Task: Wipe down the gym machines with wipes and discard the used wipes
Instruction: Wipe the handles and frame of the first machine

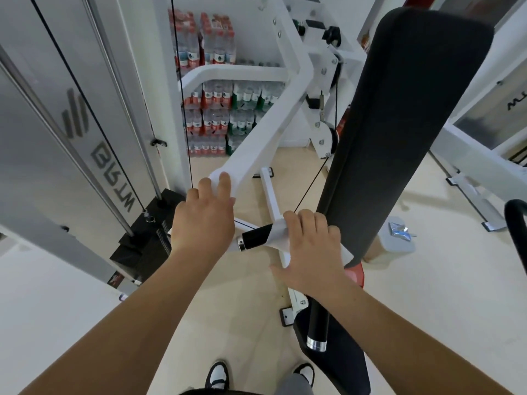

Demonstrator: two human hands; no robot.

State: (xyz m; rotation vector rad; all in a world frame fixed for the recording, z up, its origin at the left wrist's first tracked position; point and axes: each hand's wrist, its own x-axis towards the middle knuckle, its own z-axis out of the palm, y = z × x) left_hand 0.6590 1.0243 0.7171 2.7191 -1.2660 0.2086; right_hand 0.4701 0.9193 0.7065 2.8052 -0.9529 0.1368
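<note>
Resting flat, fingers spread, on the end of the white-painted steel machine arm (251, 155): the left hand (204, 220). Pressing a white crumpled wipe (278, 233) around the black rubber handle grip (255, 236), beside the tall black padded backrest (399, 132): the right hand (313, 252), fingers curled over the cloth.

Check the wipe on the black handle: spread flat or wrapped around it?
Wrapped. The wipe curves over the black handle grip, pressed there by the right hand. How far it reaches underneath is hidden.

Grey mirrored lettering runs down the frosted weight-stack shield (94, 155), and no word can be made out.
</note>
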